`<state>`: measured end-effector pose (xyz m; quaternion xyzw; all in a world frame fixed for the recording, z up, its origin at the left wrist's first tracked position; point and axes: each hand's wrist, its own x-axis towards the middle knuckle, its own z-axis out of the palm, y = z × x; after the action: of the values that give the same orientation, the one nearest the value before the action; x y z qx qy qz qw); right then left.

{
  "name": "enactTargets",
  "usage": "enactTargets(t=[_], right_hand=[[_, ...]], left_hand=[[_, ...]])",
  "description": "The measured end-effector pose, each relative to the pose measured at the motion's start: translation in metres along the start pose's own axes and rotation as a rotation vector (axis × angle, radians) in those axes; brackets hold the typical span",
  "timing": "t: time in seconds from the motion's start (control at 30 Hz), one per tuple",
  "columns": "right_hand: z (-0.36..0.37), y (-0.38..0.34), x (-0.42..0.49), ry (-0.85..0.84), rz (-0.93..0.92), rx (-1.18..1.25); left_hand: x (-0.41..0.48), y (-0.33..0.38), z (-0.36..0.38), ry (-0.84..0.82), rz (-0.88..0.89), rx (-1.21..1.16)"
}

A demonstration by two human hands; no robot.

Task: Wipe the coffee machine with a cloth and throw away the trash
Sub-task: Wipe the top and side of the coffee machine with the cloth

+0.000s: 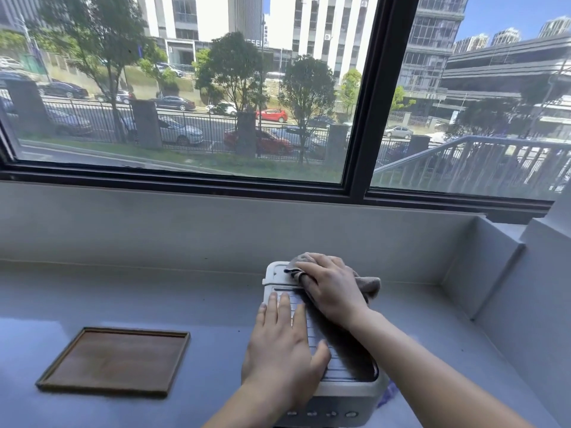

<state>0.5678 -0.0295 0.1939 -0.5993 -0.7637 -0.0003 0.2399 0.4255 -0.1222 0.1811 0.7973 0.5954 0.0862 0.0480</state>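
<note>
A white coffee machine with a ribbed top and a row of buttons on its front stands on the grey counter at bottom centre. My left hand lies flat on the machine's top, fingers spread, holding nothing. My right hand presses a grey-brown cloth onto the far end of the machine's top. Most of the cloth is hidden under that hand. No trash is clearly in view.
A shallow brown wooden tray lies on the counter to the left of the machine. A low wall and a large window run behind the counter. A raised ledge boxes in the right side. Something purple-blue shows beside the machine's right front corner.
</note>
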Motion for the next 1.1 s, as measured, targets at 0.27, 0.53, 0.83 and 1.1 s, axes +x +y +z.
enactTargets(t=[0.27, 0.53, 0.83, 1.1], right_hand=[[-0.003, 0.002, 0.003, 0.011, 0.110, -0.161], [0.000, 0.001, 0.014, -0.072, 0.025, -0.093], [0.004, -0.009, 0.041, -0.258, -0.255, 0.078], [0.002, 0.007, 0.031, -0.192, -0.216, 0.037]], left_hand=[[0.000, -0.001, 0.000, 0.022, 0.004, -0.026], [0.001, 0.000, 0.000, 0.031, 0.004, -0.035], [0.000, -0.001, 0.000, 0.057, -0.001, -0.067], [-0.003, -0.001, -0.001, 0.057, -0.002, -0.078]])
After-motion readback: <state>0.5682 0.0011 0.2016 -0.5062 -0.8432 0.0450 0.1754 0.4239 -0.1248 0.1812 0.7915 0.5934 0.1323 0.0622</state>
